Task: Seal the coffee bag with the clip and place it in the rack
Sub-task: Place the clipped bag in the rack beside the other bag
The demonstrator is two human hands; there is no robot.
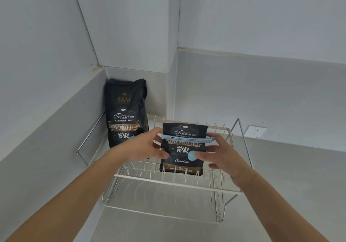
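A black coffee bag [182,164] stands upright in the top tier of a white wire rack [168,182], its top folded down. A pale blue clip [187,138] is clamped across the bag's upper part. My left hand [146,146] holds the bag's left edge, fingers by the clip's left end and thumb on the front. My right hand [222,155] holds the right edge, fingers behind the clip's right end and thumb on the bag's round blue label.
A second, taller black coffee bag [125,114] stands in the wall corner behind the rack's left side. The rack sits on a grey counter [290,176] against white walls. A white wall socket [255,131] is at the right.
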